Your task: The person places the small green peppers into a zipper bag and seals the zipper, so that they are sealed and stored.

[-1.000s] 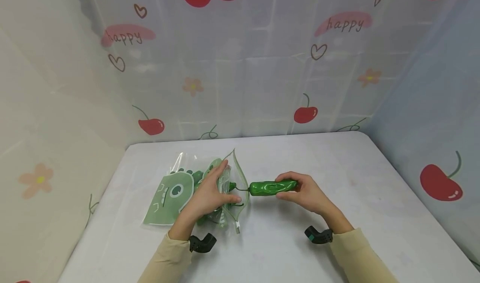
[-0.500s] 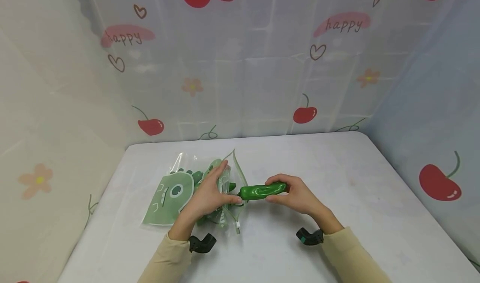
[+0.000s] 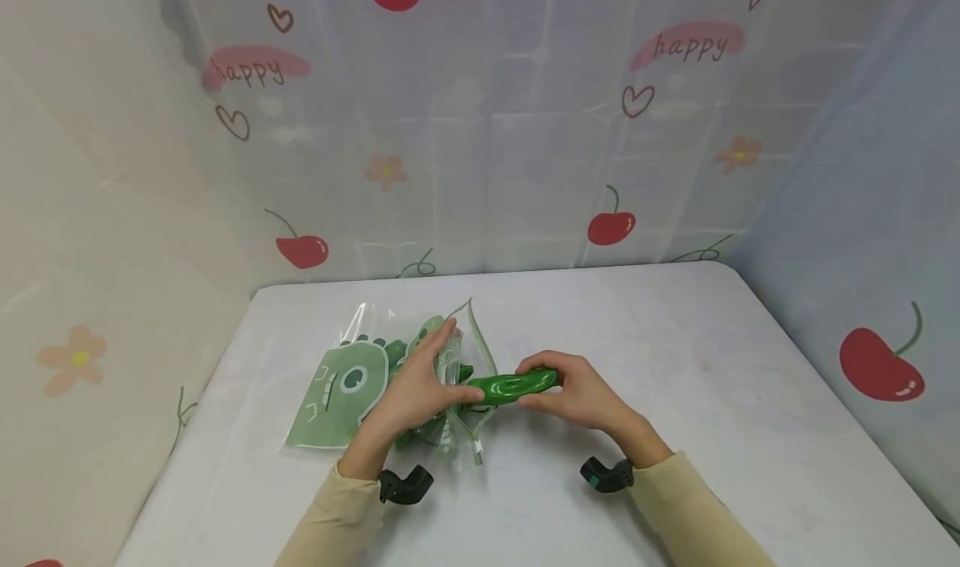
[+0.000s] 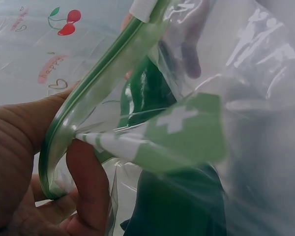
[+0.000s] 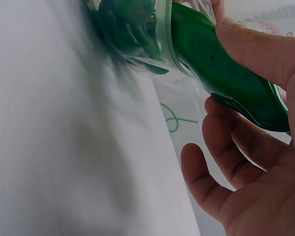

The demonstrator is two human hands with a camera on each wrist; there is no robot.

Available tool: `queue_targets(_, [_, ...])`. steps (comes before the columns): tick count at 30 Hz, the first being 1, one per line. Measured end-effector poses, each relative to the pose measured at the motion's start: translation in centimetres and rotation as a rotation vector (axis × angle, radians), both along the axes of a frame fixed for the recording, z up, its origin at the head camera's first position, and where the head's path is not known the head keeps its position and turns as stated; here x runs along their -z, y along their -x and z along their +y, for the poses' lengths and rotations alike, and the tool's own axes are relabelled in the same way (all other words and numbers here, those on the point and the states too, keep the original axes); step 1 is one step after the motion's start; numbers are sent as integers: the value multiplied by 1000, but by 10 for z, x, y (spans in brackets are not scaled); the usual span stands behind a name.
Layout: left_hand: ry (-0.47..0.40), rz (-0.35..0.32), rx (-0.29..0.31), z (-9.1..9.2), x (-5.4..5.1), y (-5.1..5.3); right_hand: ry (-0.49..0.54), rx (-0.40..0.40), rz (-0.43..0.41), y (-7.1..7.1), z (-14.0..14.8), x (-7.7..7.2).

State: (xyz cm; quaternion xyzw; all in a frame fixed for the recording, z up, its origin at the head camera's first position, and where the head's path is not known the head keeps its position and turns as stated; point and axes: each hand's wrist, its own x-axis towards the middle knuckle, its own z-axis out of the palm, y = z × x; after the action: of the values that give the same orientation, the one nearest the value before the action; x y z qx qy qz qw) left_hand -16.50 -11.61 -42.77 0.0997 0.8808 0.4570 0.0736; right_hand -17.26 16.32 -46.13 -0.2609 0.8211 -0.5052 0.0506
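Note:
My right hand (image 3: 573,390) grips a shiny green chili pepper (image 3: 517,385) by its right end, thumb on one side and fingers on the other. The pepper's other end is inside the mouth of a clear zip bag (image 3: 330,413) printed with a green cartoon monster. At that mouth my left hand (image 3: 412,393) holds the bag, thumb and forefinger spread apart. In the left wrist view its fingers (image 4: 88,182) curl by the green zip edge (image 4: 83,93). More green peppers (image 5: 132,29) lie in the bag, partly hidden by the print and hand.
The bag lies on a white table (image 3: 675,333), left of the middle. Behind it hangs a pale curtain (image 3: 495,158) with cherries and hearts. A white zip slider (image 3: 477,449) sits at the bag's near corner. Each wrist wears a black camera mount (image 3: 405,485).
My right hand has moved left with the pepper, and the pepper's stem end has passed into the bag's mouth. My left hand and the bag have stayed in place.

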Motion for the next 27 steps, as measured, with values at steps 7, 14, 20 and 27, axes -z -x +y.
queue_targets(7, [-9,0,8,0,0,0,-31,-17,29,0,-9,0])
queue_targets(14, [-17,5,13,-1,-1,1,-52,-25,72,1,-15,1])
queue_targets(20, [-16,5,14,-1,-1,0,-69,-29,77,1,-20,1])
queue_targets(27, [-20,15,19,-1,0,0,-79,-25,94,2,-26,-2])
